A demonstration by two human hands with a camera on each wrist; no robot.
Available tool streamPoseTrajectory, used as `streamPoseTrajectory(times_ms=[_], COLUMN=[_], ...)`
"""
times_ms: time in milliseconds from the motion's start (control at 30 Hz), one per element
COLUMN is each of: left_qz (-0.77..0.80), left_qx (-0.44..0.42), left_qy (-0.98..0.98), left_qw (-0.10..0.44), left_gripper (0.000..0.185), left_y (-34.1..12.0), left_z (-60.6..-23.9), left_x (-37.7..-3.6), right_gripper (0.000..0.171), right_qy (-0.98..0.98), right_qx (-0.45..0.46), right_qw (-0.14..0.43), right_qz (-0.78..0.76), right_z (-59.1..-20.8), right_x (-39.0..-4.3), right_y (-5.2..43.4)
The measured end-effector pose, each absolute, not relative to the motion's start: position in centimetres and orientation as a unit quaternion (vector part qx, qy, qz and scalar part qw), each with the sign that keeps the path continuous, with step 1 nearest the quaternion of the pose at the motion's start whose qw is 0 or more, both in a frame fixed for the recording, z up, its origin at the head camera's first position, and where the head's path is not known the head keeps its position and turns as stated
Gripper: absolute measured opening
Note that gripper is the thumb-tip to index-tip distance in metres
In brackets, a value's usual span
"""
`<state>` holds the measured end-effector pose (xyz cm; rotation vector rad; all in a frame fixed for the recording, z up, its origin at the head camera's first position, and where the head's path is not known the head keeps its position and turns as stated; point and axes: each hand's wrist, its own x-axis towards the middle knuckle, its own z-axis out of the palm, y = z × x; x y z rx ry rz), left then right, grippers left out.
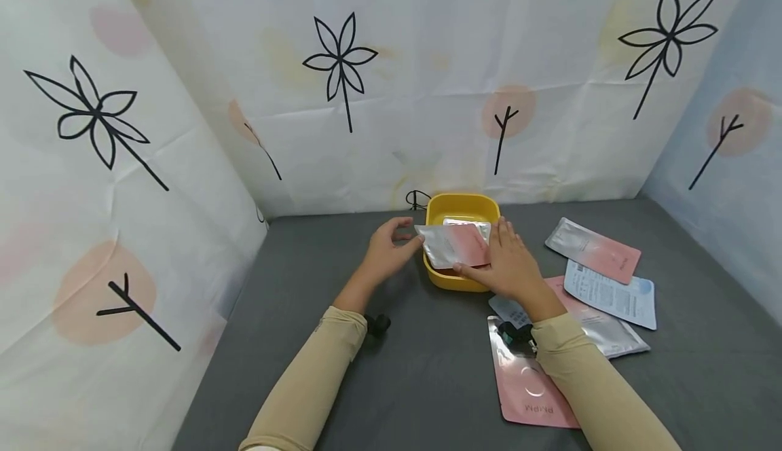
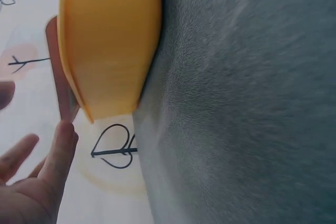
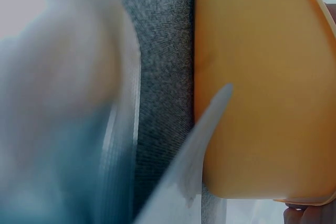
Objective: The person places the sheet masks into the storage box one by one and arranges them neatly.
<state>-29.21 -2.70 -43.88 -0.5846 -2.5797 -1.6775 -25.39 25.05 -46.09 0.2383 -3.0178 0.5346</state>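
A pink and silver foil sachet (image 1: 455, 246) lies across the top of a yellow plastic tub (image 1: 462, 281), overlapping its rim. Another silver sachet (image 1: 451, 221) shows behind it inside the tub. At the sachet's left end, my left hand (image 1: 391, 247) has its thumb tip right at the edge, fingers loosely extended. The left wrist view shows a fingertip (image 2: 65, 128) meeting the sachet's end beside the tub. My right hand (image 1: 512, 264) rests at the sachet's right end, straight fingers along the tub's right rim, thumb near the lower edge.
Several sachets lie overlapping to the right: a pink and silver one (image 1: 595, 250), a pale blue one with print (image 1: 611, 293) and a pink one (image 1: 519, 383) partly under the right forearm. A patterned cloth wall (image 1: 427, 132) stands behind the grey table (image 1: 421, 369).
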Motion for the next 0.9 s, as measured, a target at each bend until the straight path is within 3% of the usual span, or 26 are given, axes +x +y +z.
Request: streamPoseTrajectory(times_ms=[400, 600, 900], left_qz=[-0.522, -0.566, -0.53], left_qx=[-0.121, -0.099, -0.097], left_qy=[-0.844, -0.818, -0.842], left_qw=[0.021, -0.002, 0.014], left_gripper=[0.036, 0.027, 0.013], left_y=[-0.7, -0.7, -1.2], left_z=[-44.6, -44.7, -44.6], left_x=[-32.9, -33.1, -32.5], right_gripper=[0.135, 0.136, 0.135], right_qy=[-0.982, -0.981, -0.981], right_qx=[0.073, 0.072, 0.074], right_qw=[0.025, 0.02, 0.022], right_qz=[0.175, 0.178, 0.176], right_z=[-46.2, -46.0, -46.0], right_x=[-25.5, -25.6, -25.4], right_y=[25.1, 25.0, 25.0])
